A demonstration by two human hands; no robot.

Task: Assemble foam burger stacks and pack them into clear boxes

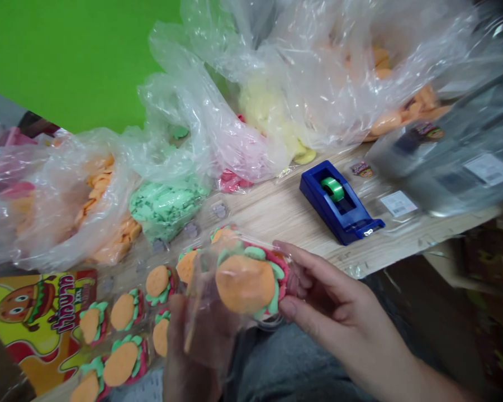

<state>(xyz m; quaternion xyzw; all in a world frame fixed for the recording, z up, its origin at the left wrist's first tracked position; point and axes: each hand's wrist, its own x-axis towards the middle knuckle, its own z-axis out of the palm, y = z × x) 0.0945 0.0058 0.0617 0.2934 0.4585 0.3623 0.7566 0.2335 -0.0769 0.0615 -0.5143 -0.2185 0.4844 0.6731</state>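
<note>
My right hand [331,304] pinches the right edge of a burger-shaped gummy [247,282] with an orange top, green frill and red layer, wrapped in a clear plastic bag. My left hand [193,346] holds the same clear bag from below and from the left, its fingers closed behind the film. Both hands hover over my lap, just in front of the wooden table's edge [373,262]. To the left lie several more wrapped burger gummies [126,335].
A blue tape dispenser [339,204] with green tape stands on the table. Behind it sit large clear bags of orange pieces [104,218], green pieces [163,206], yellow pieces [272,123] and more orange ones. A yellow burger-printed box [33,318] lies at the lower left.
</note>
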